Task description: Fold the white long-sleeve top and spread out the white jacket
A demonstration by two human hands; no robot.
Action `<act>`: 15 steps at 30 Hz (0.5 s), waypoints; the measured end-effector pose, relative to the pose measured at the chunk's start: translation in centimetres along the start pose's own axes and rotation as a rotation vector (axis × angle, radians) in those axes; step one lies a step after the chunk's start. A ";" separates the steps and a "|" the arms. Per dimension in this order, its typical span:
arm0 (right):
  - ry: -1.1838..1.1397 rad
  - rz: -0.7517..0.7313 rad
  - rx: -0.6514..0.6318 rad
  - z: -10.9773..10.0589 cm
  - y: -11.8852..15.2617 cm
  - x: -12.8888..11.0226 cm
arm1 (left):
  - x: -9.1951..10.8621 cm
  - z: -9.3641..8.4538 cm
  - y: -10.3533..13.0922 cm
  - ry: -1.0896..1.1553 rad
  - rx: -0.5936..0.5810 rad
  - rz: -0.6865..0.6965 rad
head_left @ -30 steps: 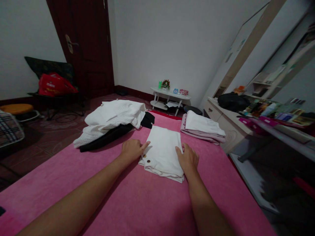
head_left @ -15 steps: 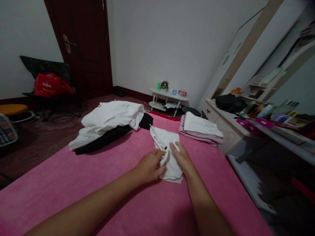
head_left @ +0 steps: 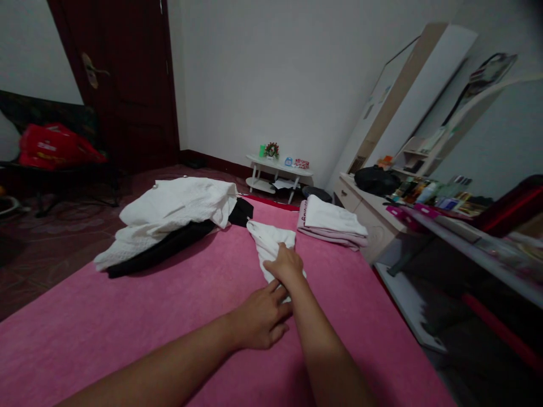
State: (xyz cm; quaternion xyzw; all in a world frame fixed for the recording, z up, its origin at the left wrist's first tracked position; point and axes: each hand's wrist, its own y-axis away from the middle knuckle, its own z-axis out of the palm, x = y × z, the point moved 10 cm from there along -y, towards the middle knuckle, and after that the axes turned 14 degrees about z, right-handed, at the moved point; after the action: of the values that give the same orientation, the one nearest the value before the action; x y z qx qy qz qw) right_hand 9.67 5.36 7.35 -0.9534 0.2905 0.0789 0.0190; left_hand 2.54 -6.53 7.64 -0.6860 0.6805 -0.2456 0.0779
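Right hand is closed down on the white cloth, bunched mid-bed on the pink blanket. Left hand lies loosely open at its 7 o'clock, fingertips touching the cloth's near edge. Folded stack sits at 2 o'clock.

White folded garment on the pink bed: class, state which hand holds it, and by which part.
The right hand grips the white garment at its near end; the left hand rests beside it, holding nothing visible.
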 end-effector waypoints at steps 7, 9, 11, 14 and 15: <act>-0.013 -0.055 0.019 -1.9 -2.7 1.7 | -0.9 -1.3 1.3 0.136 0.211 0.044; -0.009 -0.040 0.038 -3.6 -3.8 4.1 | -2.0 -1.7 2.1 0.156 0.263 -0.014; 0.020 -0.016 0.146 -6.3 -4.9 7.4 | -3.2 -2.0 2.8 0.182 0.289 -0.074; 0.102 0.030 0.329 -10.5 -6.6 13.3 | -5.2 -1.9 3.4 0.253 0.305 -0.166; 0.117 0.061 0.362 -11.5 -7.2 15.5 | -5.7 -1.8 3.5 0.279 0.309 -0.191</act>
State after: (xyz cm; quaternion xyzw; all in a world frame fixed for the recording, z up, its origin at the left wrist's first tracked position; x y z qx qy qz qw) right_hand 27.96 1.90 16.11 -0.9283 0.3291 -0.0299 0.1707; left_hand -1.12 -0.76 6.36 -0.6866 0.5710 -0.4455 0.0635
